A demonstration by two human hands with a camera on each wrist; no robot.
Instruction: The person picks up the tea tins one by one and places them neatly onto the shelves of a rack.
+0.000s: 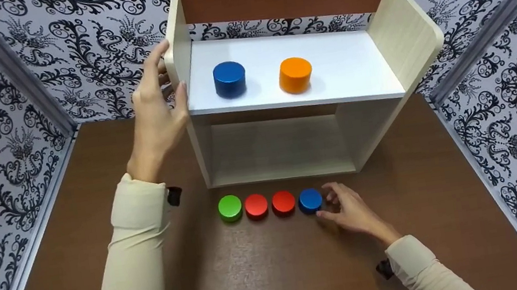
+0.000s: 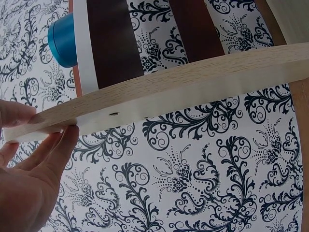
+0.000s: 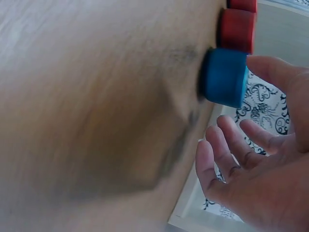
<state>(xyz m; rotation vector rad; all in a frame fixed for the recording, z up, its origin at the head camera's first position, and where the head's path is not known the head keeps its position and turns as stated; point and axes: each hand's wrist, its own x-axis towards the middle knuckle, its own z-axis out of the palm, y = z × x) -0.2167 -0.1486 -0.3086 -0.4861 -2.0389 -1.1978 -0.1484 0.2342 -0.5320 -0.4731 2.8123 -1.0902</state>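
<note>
My left hand [image 1: 156,103] grips the left side panel [image 2: 159,94] of a two-level wooden shelf [image 1: 283,178], thumb on one side and fingers on the other. On the table, my right hand [image 1: 353,210] is beside a blue cylinder [image 1: 310,201], the rightmost of a row. In the right wrist view its thumb tip [image 3: 260,63] is right at that blue cylinder [image 3: 224,77], while the other fingers are spread and loosely bent, apart from it. Leftward in the row come two red cylinders [image 1: 283,203] [image 1: 256,207] and a green cylinder [image 1: 230,208].
The shelf's white upper board [image 1: 343,62] carries another blue cylinder [image 1: 230,79] and an orange cylinder [image 1: 295,75]. Raised side panels flank that board. The shelf stands on a brown table [image 1: 257,276], with patterned walls [image 1: 88,52] behind and at both sides.
</note>
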